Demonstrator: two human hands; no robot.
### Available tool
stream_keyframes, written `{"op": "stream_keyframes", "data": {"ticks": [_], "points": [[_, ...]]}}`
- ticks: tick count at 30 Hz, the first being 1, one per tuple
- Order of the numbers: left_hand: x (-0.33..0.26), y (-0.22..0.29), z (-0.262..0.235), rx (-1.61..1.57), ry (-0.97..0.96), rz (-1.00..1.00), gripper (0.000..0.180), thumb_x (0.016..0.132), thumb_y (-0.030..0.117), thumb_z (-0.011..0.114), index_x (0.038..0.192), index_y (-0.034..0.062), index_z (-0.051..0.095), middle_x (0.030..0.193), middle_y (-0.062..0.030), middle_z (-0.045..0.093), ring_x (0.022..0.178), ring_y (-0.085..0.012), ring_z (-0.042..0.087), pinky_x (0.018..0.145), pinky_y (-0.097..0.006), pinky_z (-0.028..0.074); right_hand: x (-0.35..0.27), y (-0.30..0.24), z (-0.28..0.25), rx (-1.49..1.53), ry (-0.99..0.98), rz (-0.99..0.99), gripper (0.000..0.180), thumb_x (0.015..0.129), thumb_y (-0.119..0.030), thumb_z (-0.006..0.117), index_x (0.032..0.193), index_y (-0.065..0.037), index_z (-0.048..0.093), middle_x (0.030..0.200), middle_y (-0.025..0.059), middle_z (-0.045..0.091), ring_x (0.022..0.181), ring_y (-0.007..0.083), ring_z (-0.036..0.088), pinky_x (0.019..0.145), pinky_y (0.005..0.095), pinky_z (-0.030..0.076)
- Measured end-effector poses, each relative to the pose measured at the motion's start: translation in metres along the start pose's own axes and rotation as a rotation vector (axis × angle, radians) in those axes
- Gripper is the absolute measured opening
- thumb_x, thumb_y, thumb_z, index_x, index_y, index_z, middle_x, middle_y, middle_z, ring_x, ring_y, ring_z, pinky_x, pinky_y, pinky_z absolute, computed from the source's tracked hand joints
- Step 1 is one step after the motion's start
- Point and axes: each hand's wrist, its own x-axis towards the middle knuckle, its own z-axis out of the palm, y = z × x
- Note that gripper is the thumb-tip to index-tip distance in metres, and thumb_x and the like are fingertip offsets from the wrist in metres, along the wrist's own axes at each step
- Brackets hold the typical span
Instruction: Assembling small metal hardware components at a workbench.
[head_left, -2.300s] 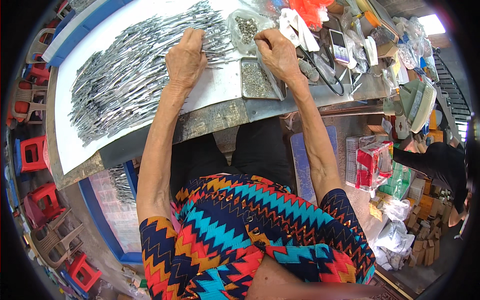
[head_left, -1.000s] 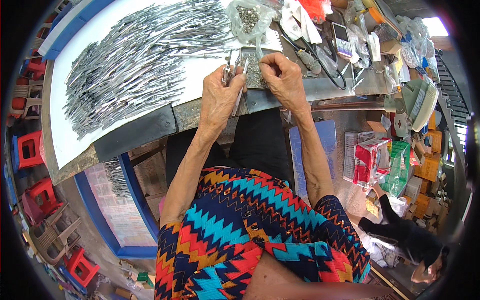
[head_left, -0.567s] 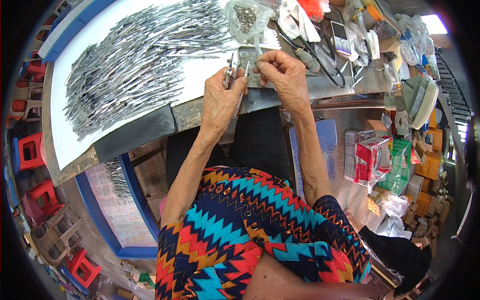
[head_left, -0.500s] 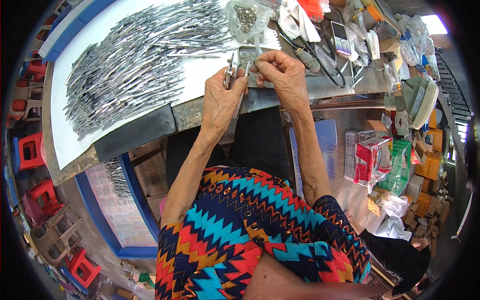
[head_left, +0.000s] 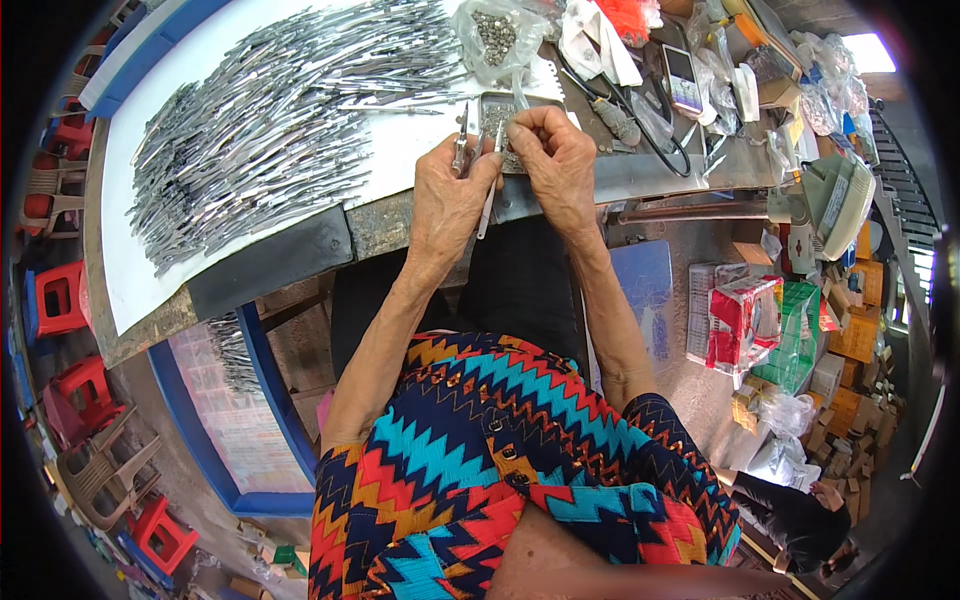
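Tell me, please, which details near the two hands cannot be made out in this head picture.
- The small part pinched by the right hand: too small, hidden by the fingertips.
- How the thin metal pieces in the left hand join: covered by the fingers.
- Contents of the small metal tray: mostly behind both hands, tiny grey bits only.
- Single pieces in the pile of metal strips: too fine, bent by the fisheye.

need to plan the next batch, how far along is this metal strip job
Hard to say what is done: a big pile of metal strips covers the white sheet. In hand: the left hand holds a few strips while the right hand fits something small over the tray of small parts. Most strips lie untouched.
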Motion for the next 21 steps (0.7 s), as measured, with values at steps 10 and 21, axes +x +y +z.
{"op": "stream_keyframes", "data": {"ticks": [10,21], "points": [[-0.003,-0.003,-0.002,0.224,0.048,0.191,0.015,0.080,0.012,0.059,0.087,-0.0012,0.057,0.063,-0.0005,0.055,0.053,-0.0035,0.047,0.046,-0.018,0.036,-0.002,0.007,0.006,-0.318,0.097,-0.365,0.005,0.079,-0.004,0.057,0.081,0.000,0.054,0.066,0.0076,0.055,0.055,0.0125,0.050,0.052,0.0256,0.041],[-0.002,-0.006,-0.005,0.259,0.041,0.356,0.008,0.078,0.006,0.056,0.080,-0.0021,0.055,0.054,-0.0015,0.049,0.047,-0.0048,0.043,0.041,-0.023,0.035,0.004,0.008,-0.010,0.338,-0.171,0.165,0.015,0.077,-0.009,0.065,0.086,0.002,0.060,0.069,0.0021,0.058,0.057,0.0043,0.050,0.049,0.0178,0.039]]}}
